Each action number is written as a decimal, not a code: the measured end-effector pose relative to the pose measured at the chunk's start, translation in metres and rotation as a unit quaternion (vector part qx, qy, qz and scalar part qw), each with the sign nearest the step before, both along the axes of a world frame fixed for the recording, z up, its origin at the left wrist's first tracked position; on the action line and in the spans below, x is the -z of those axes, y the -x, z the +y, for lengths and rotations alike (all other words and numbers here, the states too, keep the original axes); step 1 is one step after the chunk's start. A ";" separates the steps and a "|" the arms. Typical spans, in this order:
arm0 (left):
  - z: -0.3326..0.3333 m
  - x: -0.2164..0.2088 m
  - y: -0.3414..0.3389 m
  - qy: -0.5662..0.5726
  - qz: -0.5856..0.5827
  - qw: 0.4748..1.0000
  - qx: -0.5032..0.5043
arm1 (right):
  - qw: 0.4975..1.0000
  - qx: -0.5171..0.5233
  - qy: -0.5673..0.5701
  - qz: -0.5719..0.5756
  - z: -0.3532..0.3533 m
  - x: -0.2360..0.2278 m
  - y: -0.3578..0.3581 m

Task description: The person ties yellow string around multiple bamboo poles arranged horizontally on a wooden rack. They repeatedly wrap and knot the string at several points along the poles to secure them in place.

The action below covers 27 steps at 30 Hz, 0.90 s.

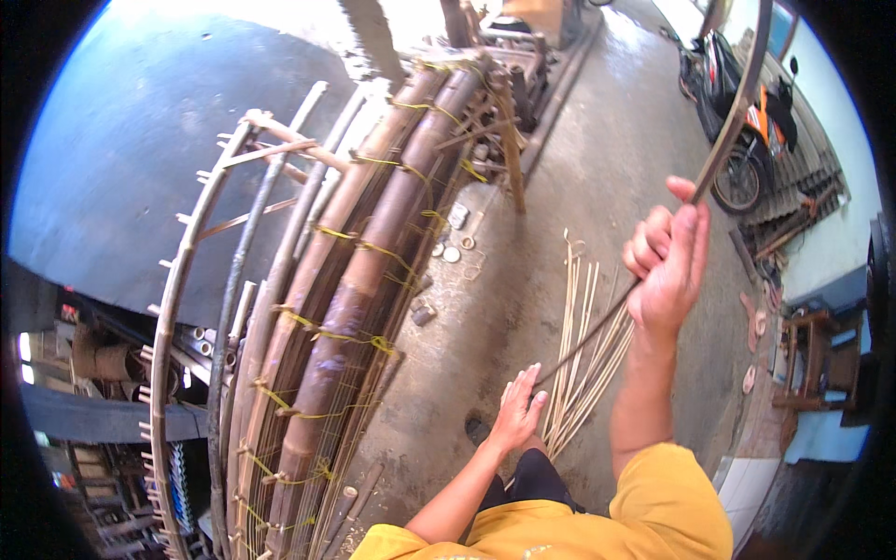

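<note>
My right hand is raised at the right, its fingers closed around a long, dark, thin bamboo strip. The strip rises out of the top of the picture and slants down leftward below that hand. My left hand is lower, before my body, with fingers stretched out and the thumb apart. The strip's lower part reaches its fingertips; whether it passes on behind them is hidden. Behind the strip, a loose sheaf of pale slender bamboo strips lies on the floor, fanning away from my legs.
Long bamboo poles, bound with yellow ties, stand in a big bundle to my left. Beside it curves a pegged wooden frame. An orange and black motorbike is parked far right, and a wooden stool stands near the right wall.
</note>
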<state>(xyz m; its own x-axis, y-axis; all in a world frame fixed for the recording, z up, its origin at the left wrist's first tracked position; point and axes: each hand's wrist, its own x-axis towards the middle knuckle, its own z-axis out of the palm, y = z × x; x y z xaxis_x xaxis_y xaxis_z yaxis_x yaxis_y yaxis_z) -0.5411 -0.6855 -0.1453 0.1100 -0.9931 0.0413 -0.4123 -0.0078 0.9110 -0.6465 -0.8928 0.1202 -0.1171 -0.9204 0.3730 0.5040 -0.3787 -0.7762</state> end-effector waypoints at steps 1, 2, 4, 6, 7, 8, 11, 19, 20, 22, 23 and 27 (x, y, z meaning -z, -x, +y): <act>0.004 -0.018 -0.010 0.028 0.020 0.999 -0.016 | 0.999 -0.036 0.012 -0.022 0.001 -0.020 -0.025; 0.019 -0.036 -0.027 0.001 0.031 0.998 -0.058 | 0.996 -0.072 0.024 -0.043 0.004 -0.039 -0.049; 0.071 -0.074 -0.076 -0.055 0.053 0.988 -0.133 | 0.985 -0.145 -0.031 -0.089 0.016 -0.058 -0.098; 0.143 -0.102 -0.115 -0.026 -0.053 0.965 -0.257 | 0.973 -0.178 -0.090 -0.116 0.033 -0.045 -0.157; 0.185 -0.109 -0.138 -0.057 -0.075 0.944 -0.315 | 0.955 -0.213 -0.141 -0.152 0.046 -0.028 -0.186; 0.214 -0.142 -0.160 -0.063 -0.069 0.930 -0.356 | 0.939 -0.237 -0.187 -0.167 0.062 -0.008 -0.212; 0.333 -0.163 -0.239 -0.080 -0.147 0.853 -0.494 | 0.925 -0.301 -0.216 -0.085 0.144 0.066 -0.304; 0.509 -0.189 -0.390 -0.330 -0.334 0.714 -0.519 | 0.690 -0.635 -0.244 0.248 0.259 0.159 -0.376; 0.517 -0.181 -0.398 -0.338 -0.347 0.702 -0.521 | 0.647 -0.675 -0.218 0.279 0.255 0.160 -0.371; 0.514 -0.169 -0.410 -0.374 -0.354 0.680 -0.522 | 0.630 -0.681 -0.132 0.350 0.236 0.169 -0.353; 0.510 -0.163 -0.414 -0.400 -0.349 0.665 -0.524 | 0.618 -0.680 -0.090 0.384 0.224 0.175 -0.340; 0.477 -0.135 -0.418 -0.323 -0.401 0.648 -0.561 | 0.635 -0.621 -0.094 0.449 0.156 0.196 -0.273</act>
